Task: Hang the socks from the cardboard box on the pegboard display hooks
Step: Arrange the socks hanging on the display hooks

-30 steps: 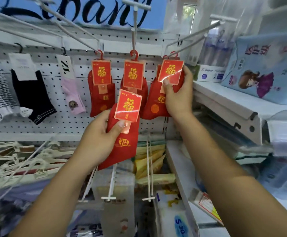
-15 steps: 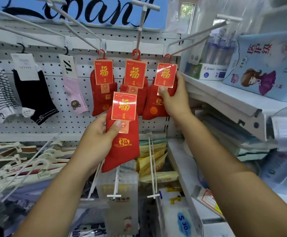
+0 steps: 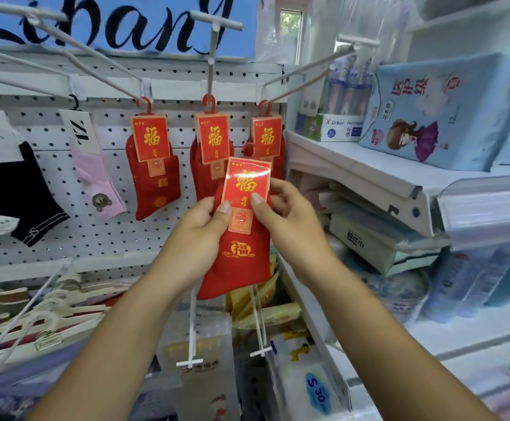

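Both hands hold a red fabric sock pair with a glossy red-and-gold card header [image 3: 241, 250] up in front of the white perforated pegboard [image 3: 96, 244]. It sits just below and in front of three matching red sock pairs [image 3: 153, 183] already hanging in a row. The pair is upright with its card uppermost and facing the person, most likely so that its top end can be lined up with one of the long white wire display hooks [image 3: 305, 71] jutting out overhead. The left hand [image 3: 193, 238] grips the sock's left edge, its fingers curled behind the cloth and its thumb [image 3: 224, 208] pressed on the card's lower left. The right hand [image 3: 293, 220] mirrors this, with its thumb [image 3: 256, 199] on the card's lower right and its fingers wrapped behind. The sock is thus pinched between the two hands at card level, and its foot end hangs free below the palms. Its own hanging loop is not visible, so which hook is intended cannot be told. The cardboard box is out of view.
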Tool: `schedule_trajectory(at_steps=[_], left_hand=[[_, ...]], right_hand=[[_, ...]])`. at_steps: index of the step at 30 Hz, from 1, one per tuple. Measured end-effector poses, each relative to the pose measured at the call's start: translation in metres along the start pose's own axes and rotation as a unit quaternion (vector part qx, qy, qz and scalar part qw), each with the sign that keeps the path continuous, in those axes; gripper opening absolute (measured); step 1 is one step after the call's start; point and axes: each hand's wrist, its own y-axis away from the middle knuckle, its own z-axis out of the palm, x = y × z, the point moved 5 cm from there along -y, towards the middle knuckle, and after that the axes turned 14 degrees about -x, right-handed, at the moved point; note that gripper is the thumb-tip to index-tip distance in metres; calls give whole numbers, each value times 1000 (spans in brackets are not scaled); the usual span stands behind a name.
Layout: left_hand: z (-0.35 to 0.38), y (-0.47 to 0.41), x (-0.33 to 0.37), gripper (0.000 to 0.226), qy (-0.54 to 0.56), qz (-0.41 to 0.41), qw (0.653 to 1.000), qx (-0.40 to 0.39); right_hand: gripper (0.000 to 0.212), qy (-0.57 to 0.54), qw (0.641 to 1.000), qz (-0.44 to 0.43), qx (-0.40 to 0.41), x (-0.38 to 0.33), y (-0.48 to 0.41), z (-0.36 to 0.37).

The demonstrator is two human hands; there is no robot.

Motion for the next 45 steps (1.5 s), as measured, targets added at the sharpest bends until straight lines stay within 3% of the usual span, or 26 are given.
schedule_trajectory(at_steps=[3,7,10,18,24,31,37,45], left_hand=[[-1,-10,16,32,-50,-1,999,-17],[-25,-20,52,34,-151,64,980,114],[-39,-30,84,45,-196,126,958,166],[-36,-66,110,29,-270,187,935,131],[-39,-66,103,26,-304,214,917,142],[-36,-63,102,33,-370,204,896,137],[-37,-63,96,45,-354,173,912,116],[-30,-14,69,59,-291,148,930,170]], right_hand=[[35,-13,997,-29,68,1,-4,-9],[46,-21,991,-35,129,-1,-18,-20],[50,-19,988,-43,149,-8,-36,-20],[56,-83,976,-3,199,-18,-83,-21],[59,-24,986,-42,159,-15,-102,-25],[61,65,988,-29,141,-6,-113,-36],[74,161,979,-35,119,0,-112,-39],[61,242,964,-39,98,4,-62,-34]])
